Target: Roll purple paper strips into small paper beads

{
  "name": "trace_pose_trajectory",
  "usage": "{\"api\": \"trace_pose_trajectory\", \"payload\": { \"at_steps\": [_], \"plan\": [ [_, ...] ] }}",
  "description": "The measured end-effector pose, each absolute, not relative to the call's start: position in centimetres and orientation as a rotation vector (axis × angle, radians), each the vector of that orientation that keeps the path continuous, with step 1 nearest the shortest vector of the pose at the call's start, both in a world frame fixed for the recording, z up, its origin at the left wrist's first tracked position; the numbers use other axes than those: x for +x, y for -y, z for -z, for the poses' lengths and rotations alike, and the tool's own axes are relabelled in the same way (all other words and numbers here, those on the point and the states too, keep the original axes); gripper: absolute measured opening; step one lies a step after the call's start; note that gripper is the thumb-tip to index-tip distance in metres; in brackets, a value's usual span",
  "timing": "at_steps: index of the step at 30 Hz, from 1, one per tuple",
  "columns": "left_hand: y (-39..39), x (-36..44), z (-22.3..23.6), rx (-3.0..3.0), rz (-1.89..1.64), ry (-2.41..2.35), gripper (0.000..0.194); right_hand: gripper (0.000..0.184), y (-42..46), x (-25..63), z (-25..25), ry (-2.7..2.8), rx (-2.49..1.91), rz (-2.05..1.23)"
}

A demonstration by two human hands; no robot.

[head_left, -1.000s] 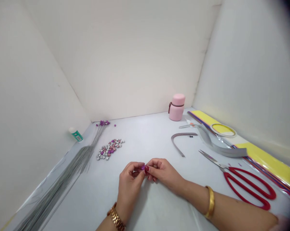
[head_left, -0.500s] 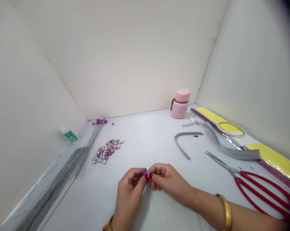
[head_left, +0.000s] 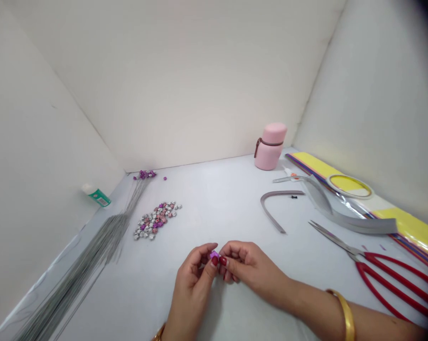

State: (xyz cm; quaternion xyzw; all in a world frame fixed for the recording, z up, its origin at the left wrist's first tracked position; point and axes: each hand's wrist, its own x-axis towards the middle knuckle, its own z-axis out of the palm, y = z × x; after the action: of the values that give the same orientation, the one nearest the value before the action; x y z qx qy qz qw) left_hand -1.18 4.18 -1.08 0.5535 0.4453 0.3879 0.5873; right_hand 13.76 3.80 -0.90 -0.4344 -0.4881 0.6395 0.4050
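The left hand (head_left: pixel 190 284) and right hand (head_left: pixel 251 270) have their grips pressed together, pinching a small purple piece (head_left: pixel 214 255) between the fingertips just above the white bench (head_left: pixel 214 199); a heap of shiny little pieces (head_left: pixel 156 220) lies to the left; red-handled scissors (head_left: pixel 387 284) lie to the right; a curved grey strip (head_left: pixel 272 208) lies ahead, near a pink jar (head_left: pixel 270 148).

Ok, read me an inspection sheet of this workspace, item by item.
surface: white tabletop
job's things: purple bead, with a pile of beads beyond the hands
clutter: red scissors, grey paper strips, pink jar, small bottle, bundle of wires, yellow paper
grippers: left hand and right hand both pinching the bead
cables: nothing seen
surroundings: white walls
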Motion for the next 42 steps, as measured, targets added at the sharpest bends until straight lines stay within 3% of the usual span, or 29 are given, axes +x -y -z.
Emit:
{"api": "trace_pose_trajectory", "payload": {
  "at_steps": [18,27,33,42],
  "plan": [
    [-3.88,-0.39,0.38,0.888,-0.914,-0.971,0.017,0.014,-3.81,13.96,1.11,1.289,-1.005,-1.653],
    [-3.74,-0.96,1.06,1.195,-0.935,-1.038,0.020,0.016,-3.79,13.98,0.83,1.355,-1.100,-1.586],
    [-3.99,-0.70,0.99,1.060,-0.925,-1.016,0.019,0.015,-3.51,14.11,0.71,1.490,-1.155,-1.438],
    [-4.34,-1.12,0.77,1.057,-0.969,-1.124,0.018,0.016,-3.50,14.18,0.73,1.497,-1.111,-1.474]
  ]
}}
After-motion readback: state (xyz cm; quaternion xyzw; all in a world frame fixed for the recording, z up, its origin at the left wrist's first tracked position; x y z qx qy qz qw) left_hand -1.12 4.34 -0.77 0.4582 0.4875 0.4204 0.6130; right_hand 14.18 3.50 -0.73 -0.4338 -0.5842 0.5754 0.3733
